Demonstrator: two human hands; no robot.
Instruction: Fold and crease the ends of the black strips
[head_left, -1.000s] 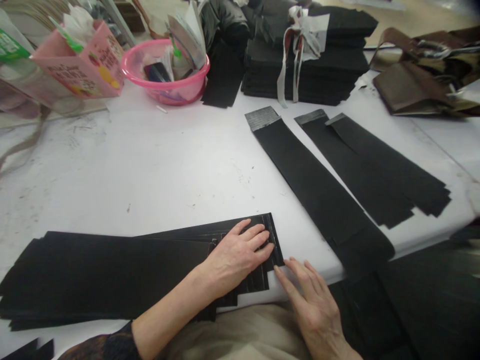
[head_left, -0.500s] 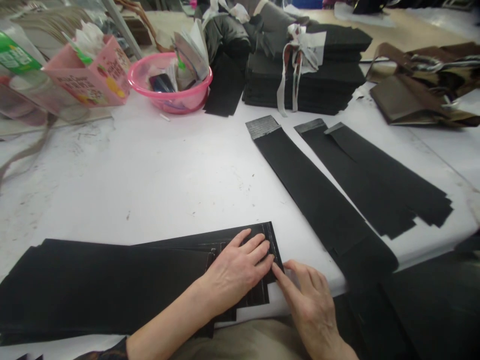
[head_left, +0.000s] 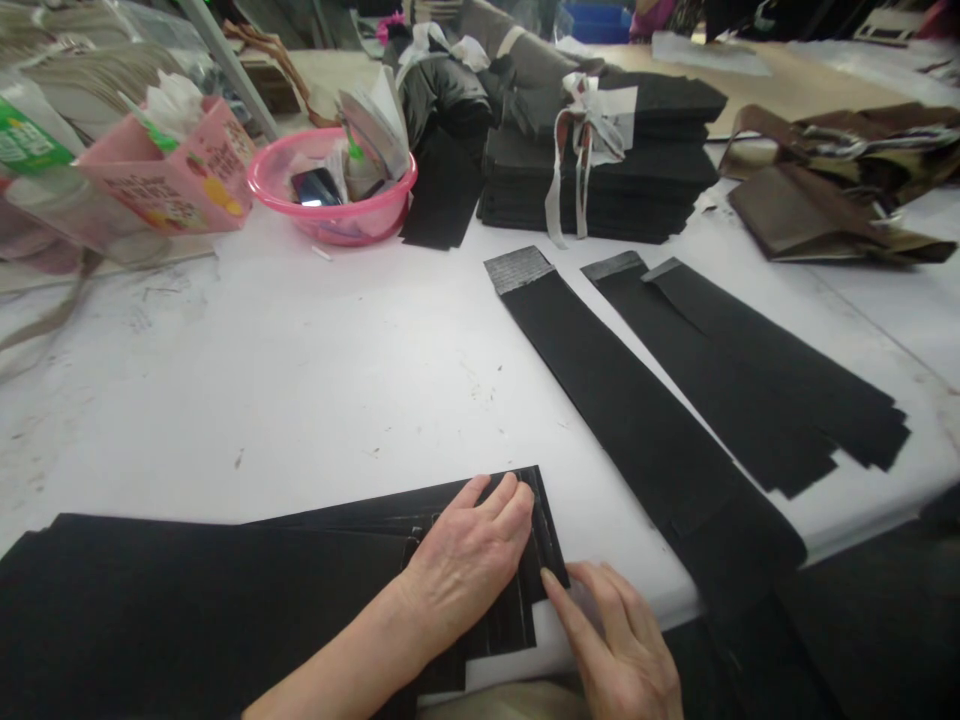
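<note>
A fanned pile of black strips with stepped ends (head_left: 187,590) lies along the near edge of the white table. My left hand (head_left: 469,560) rests palm down on the pile's right end, its fingers bent and pressing on the strips, the thumb hidden. Close beside it, my right hand (head_left: 619,640) pinches the right edge of the end strip (head_left: 551,545), thumb on top and fingers at the far side. Thin pale lines run across the strip ends near my left fingers.
Three more black strips (head_left: 600,390) lie to the right, one drooping over the table edge. Behind stand a tied black stack (head_left: 600,190), a pink basin (head_left: 337,225) with small items, and a pink box (head_left: 172,180). Brown pieces with metal fittings (head_left: 810,210) lie at back right.
The view has tilted up slightly, so things sit lower in the picture. My left fingers have drawn in and bent on the strips. My right hand still holds the strip's edge.
</note>
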